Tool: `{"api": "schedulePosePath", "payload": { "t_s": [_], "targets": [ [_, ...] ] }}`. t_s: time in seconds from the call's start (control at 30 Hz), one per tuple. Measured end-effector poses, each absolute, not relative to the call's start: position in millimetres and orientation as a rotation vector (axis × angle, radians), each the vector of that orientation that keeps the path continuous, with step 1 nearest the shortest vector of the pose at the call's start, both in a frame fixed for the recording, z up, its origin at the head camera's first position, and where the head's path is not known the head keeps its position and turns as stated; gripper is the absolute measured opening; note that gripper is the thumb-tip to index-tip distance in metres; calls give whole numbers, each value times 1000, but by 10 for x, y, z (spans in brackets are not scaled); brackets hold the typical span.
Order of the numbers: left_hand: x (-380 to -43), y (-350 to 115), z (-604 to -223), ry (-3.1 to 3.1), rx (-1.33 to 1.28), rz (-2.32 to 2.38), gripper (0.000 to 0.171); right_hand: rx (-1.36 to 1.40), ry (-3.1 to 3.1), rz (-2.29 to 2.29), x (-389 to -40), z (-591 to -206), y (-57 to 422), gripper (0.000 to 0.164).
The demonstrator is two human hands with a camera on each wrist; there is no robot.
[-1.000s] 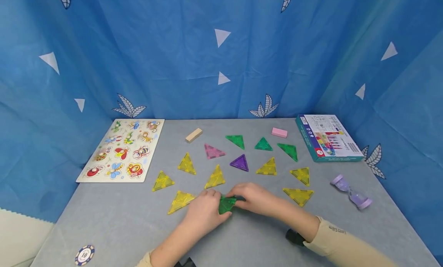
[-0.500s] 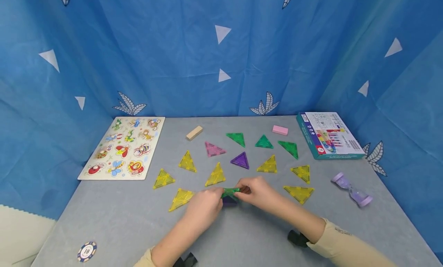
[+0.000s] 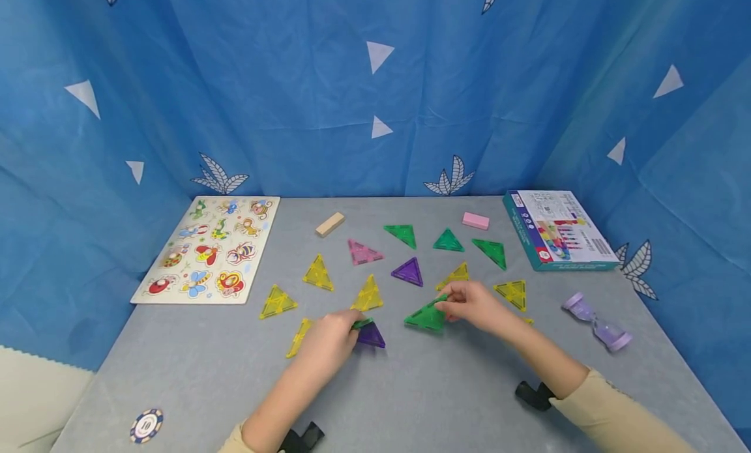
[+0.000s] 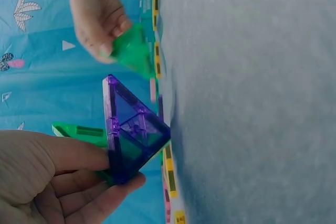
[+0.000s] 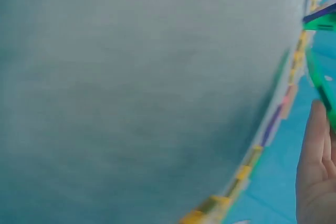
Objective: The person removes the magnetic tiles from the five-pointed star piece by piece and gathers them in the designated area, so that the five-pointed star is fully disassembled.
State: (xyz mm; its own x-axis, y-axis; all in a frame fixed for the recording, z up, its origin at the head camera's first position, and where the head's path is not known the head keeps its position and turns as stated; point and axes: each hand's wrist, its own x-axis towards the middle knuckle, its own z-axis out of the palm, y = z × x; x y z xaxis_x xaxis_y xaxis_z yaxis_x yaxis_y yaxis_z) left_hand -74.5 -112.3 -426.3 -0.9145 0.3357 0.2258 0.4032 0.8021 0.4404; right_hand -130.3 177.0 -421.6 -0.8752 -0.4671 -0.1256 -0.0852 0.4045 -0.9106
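Observation:
My left hand (image 3: 330, 341) pinches a purple triangular magnetic tile (image 3: 372, 336) with a green tile (image 3: 362, 323) against it. In the left wrist view the purple tile (image 4: 134, 124) stands tilted in front of the green one (image 4: 79, 130), thumb on one side and fingers beneath. Apart from these, to the right, my right hand (image 3: 478, 307) pinches another green triangular tile (image 3: 427, 318) by its corner, tilted over the table. The right wrist view catches only part of that hand (image 5: 316, 166) and the edge of its green tile (image 5: 319, 80).
Yellow triangular tiles (image 3: 366, 294) lie spread around both hands. Behind them are a purple tile (image 3: 409, 272), a pink tile (image 3: 364, 252) and several green ones (image 3: 448, 240). An insect puzzle board (image 3: 205, 251), box (image 3: 563, 231), hourglass (image 3: 596, 322), two blocks (image 3: 330, 224) and chip (image 3: 147, 426) sit farther out.
The hands, together around the green and purple tiles before, have moved apart. My right hand went right with one green tile; my left went slightly left with the purple and green tiles.

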Motion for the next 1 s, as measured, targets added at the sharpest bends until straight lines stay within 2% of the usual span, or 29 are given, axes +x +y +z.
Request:
{"api": "schedulePosePath", "payload": {
  "t_s": [0.2, 0.37, 0.57, 0.8, 0.93, 1.0],
  "targets": [
    [-740, -1129, -4267, -2848, -583, -726, 17, -350, 2131, -1451, -1318, -4336, 1866, 29],
    [-742, -1135, -4286, -2838, -577, -715, 18, -353, 2306, -1332, -1351, -4308, 1910, 37],
    [-753, -1149, -4307, -2828, -559, -744, 17, -340, 2456, -1257, -1318, -4217, 1907, 36],
    [-780, -1112, -4253, -2736, -540, -921, 19, -427, 2030, -1479, -1112, -4259, 1587, 47],
    [-802, -1048, -4180, -2655, -514, -1191, 10, -394, 1968, -1530, -1033, -4295, 1350, 56],
    [-802, -1019, -4149, -2616, -489, -1396, 7, -381, 1953, -1566, -1020, -4303, 1258, 54]
  ]
}}
